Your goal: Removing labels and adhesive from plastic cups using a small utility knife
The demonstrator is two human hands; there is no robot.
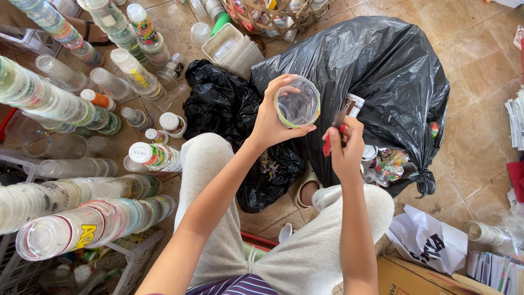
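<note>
My left hand [271, 121] grips a clear plastic cup [298, 103] by its side, its open mouth tilted towards the camera. My right hand [345, 148] is closed around a small red-handled cutter [331, 136], whose tip sits just right of the cup. Both hands hover above my knees in light grey trousers. Behind them lies a large black rubbish bag [382, 76] with cups and wrappers spilling from its open side.
Long stacks of nested clear cups [82, 224] fill the left side. A smaller black bag [224, 109] lies ahead. A wicker basket [273, 16], white trays [234, 49], a white plastic bag [426, 237] and a cardboard box [415, 276] surround me on the tiled floor.
</note>
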